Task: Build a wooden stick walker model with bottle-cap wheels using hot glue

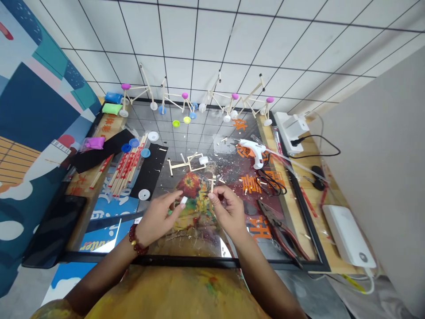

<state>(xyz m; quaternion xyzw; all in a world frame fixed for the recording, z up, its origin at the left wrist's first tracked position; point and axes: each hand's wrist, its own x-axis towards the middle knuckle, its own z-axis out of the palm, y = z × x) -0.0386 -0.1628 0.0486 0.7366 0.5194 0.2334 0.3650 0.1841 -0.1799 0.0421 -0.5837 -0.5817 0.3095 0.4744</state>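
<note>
My left hand (159, 218), with a beaded bracelet at the wrist, pinches a small white piece (183, 200) between thumb and finger; its exact kind is unclear. My right hand (231, 213) grips a short wooden stick (212, 185) upright between thumb and forefinger, with a small crosspiece near its top. Just beyond both hands lies a small bicycle-like frame of wooden sticks (189, 165) with a white round cap (203, 160) at one end. Wood crumbs and short offcuts are scattered around it on the glossy tabletop (195, 141).
Several stick models with purple seats (185, 95) line the wall. A white glue gun (255, 151), pliers (282, 230) and a power strip (290, 133) are to the right. Bundled sticks (129, 166), bottle caps (145, 153) and a phone (55, 230) are to the left.
</note>
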